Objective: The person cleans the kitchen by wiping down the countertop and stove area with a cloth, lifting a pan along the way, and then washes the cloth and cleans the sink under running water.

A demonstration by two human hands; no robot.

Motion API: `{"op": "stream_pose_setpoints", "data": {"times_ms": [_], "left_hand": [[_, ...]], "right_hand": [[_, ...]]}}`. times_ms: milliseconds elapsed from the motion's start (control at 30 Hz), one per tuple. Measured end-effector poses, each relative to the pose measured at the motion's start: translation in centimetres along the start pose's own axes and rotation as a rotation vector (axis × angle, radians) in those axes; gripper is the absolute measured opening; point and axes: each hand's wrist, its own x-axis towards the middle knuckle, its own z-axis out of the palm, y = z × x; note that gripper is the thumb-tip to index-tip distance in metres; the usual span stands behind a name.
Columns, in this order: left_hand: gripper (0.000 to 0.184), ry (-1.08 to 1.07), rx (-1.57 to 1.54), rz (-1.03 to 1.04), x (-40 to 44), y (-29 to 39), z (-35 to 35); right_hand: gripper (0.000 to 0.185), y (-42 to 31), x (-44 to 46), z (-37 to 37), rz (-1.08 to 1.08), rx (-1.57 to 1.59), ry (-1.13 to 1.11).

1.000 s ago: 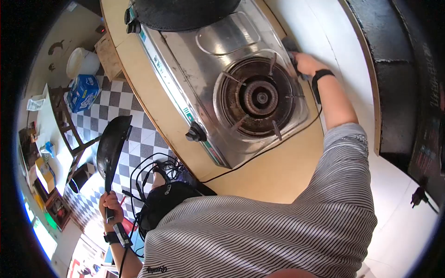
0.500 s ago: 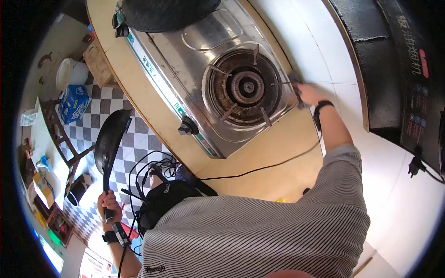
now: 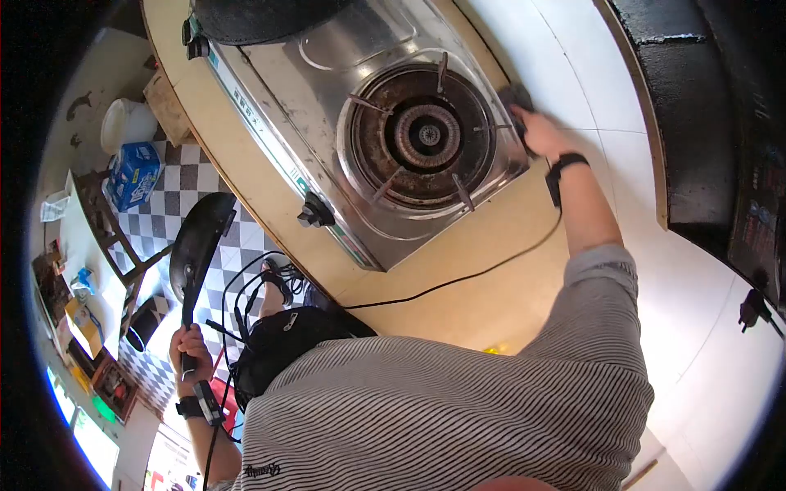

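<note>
Head view: The person's left hand is closed around the handle of a black pan, the fingers wrapped fully about the grip. The pan is held off the counter's front edge, over the checkered floor, its bowl pointing away from the body and tilted on its side. The right hand has hold of a dark grey cloth, fingers bent over it; the fingertips are partly hidden. The cloth lies against the rear edge of the steel gas stove, between the stove and the white tiled wall, beside the open burner. The burner shows brown staining, and its pan supports are in place. A second black vessel sits at the stove's far end, partly out of frame. A black cable crosses the yellow counter, passing near the right wrist.
</note>
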Motion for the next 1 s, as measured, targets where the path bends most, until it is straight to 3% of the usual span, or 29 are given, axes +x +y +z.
{"op": "stream_pose_setpoints", "data": {"times_ms": [67,133,167,267,400,500,600,633,1000], "left_hand": [[0.017,-0.032,-0.014,-0.043,-0.1,0.8,-0.7],[0.017,-0.021,-0.006,0.009,-0.3,0.6,-0.5],[0.017,-0.039,-0.016,0.01,-0.2,0.6,-0.5],[0.017,-0.035,-0.047,-0.033,0.0,0.8,-0.2],[0.017,0.008,0.008,-0.002,0.0,0.8,-0.6],[0.016,0.044,-0.012,0.005,-0.5,-0.4,-0.2],[0.016,0.072,-0.042,0.041,-1.0,-1.3,-0.2],[0.018,0.053,-0.053,0.054,-1.1,-1.5,-0.3],[0.019,0.032,-0.016,0.021,-1.2,-0.7,-0.1]], "right_hand": [[0.061,4.1,-3.2,2.5,-0.112,-0.028,0.016],[0.054,2.0,-5.6,1.5,0.177,-0.117,-0.187],[0.051,1.9,-6.1,1.8,0.106,-0.188,-0.086],[0.05,2.2,-4.1,1.0,0.048,-0.101,-0.103],[0.056,1.6,3.8,-0.2,-0.213,0.025,-0.057],[0.062,-4.1,9.1,-4.2,-0.134,-0.045,-0.108],[0.065,-4.6,14.8,-5.5,-0.171,-0.214,-0.1],[0.064,-7.1,14.1,-7.2,-0.098,-0.224,-0.157],[0.053,-4.3,10.2,-3.7,0.011,-0.257,-0.059]]}}
